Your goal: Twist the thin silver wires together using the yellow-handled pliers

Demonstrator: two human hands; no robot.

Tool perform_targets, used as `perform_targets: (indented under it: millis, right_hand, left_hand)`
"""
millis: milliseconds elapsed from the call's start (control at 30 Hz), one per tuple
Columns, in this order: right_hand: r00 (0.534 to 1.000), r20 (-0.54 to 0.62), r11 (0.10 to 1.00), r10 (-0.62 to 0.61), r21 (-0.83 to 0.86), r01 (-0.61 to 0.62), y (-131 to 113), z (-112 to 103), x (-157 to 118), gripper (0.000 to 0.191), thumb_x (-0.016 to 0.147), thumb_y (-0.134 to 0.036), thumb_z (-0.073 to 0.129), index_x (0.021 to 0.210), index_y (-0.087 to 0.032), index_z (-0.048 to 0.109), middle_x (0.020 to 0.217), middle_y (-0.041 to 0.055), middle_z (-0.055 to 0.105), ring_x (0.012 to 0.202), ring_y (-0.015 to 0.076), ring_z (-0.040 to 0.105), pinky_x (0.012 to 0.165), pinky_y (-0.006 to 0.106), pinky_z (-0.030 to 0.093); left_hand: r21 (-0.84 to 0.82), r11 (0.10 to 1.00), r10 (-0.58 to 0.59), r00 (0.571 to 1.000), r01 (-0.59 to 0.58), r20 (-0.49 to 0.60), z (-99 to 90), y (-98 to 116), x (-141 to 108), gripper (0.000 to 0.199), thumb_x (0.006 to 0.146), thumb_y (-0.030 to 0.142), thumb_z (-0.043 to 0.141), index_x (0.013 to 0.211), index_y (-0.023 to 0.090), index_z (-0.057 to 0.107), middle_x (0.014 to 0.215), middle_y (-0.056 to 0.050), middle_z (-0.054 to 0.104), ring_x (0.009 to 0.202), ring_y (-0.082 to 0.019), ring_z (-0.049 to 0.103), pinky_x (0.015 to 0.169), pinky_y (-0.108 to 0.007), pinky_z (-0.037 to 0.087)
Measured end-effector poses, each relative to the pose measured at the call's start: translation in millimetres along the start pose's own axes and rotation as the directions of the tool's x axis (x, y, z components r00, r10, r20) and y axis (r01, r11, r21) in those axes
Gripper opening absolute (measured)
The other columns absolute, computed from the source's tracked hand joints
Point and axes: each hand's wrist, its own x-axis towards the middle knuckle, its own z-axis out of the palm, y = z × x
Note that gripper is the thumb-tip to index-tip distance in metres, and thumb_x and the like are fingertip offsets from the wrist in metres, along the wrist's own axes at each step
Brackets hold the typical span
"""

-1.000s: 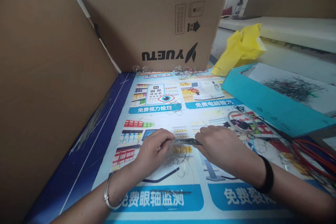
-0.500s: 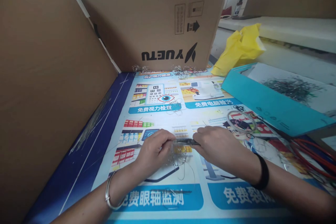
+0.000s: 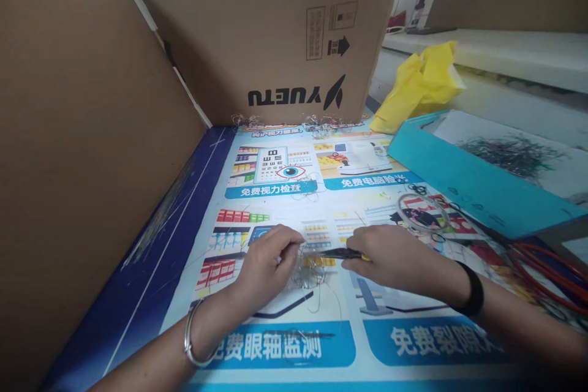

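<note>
My left hand [image 3: 271, 260] is closed, its thumb and fingertips pinching a tangle of thin wire [image 3: 309, 274] that hangs over the printed poster. In my right hand [image 3: 386, 251] is a pair of pliers [image 3: 340, 253] with dark jaws and a bit of yellow handle showing. The jaws point left toward the wire, close to my left fingertips; I cannot tell whether they touch it. A bundle of dark thin pieces [image 3: 298, 335] lies on the poster nearer to me.
Cardboard panels [image 3: 275, 30] stand at the back and left. A turquoise box [image 3: 478, 187] with a heap of wire pieces [image 3: 509, 153] stands right, by a yellow bag [image 3: 418, 86]. A clear ring [image 3: 422, 211] and red-orange loops [image 3: 549, 272] lie right. Straight wires [image 3: 158, 220] lie left.
My right hand and the pliers have moved right and slightly down, away from my left fingertips. My left hand stays nearly in place with the wire tangle.
</note>
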Motion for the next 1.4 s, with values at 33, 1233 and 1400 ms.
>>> perform_targets:
  millis: [33,1233,1400]
  right_hand:
    - [1.0,0.008,1.0,-0.004,0.004,0.004,0,0,0,0.031,0.083,-0.044,0.044,0.078,-0.02,0.062,0.078,0.0061,0.067,0.073,0.0211,0.061,0.056,0.026,0.033]
    - [0.987,-0.16,0.994,-0.023,-0.109,0.005,-19,-13,3,0.021,0.082,-0.035,0.05,0.07,-0.021,0.06,0.07,0.0031,0.064,0.062,0.0184,0.057,0.05,0.026,0.026]
    - [0.989,-0.145,0.995,-0.028,-0.101,0.014,-21,-14,3,0.02,0.082,-0.035,0.05,0.072,-0.021,0.061,0.072,0.0032,0.064,0.064,0.0191,0.058,0.051,0.026,0.029]
  left_hand:
    - [0.002,1.0,0.002,1.0,-0.002,-0.003,0.1,0,0,0.018,0.079,0.004,0.047,0.085,0.018,0.056,0.08,-0.003,0.061,0.075,-0.013,0.056,0.067,-0.024,0.044]
    - [0.05,0.994,-0.099,0.994,0.097,0.035,-0.6,3,4,0.014,0.077,0.013,0.054,0.085,0.017,0.064,0.072,-0.002,0.058,0.067,-0.013,0.055,0.06,-0.025,0.044]
    - [0.06,0.992,-0.111,0.993,0.109,0.037,0.7,2,4,0.01,0.076,0.015,0.056,0.083,0.018,0.063,0.073,-0.002,0.057,0.067,-0.013,0.054,0.06,-0.025,0.043]
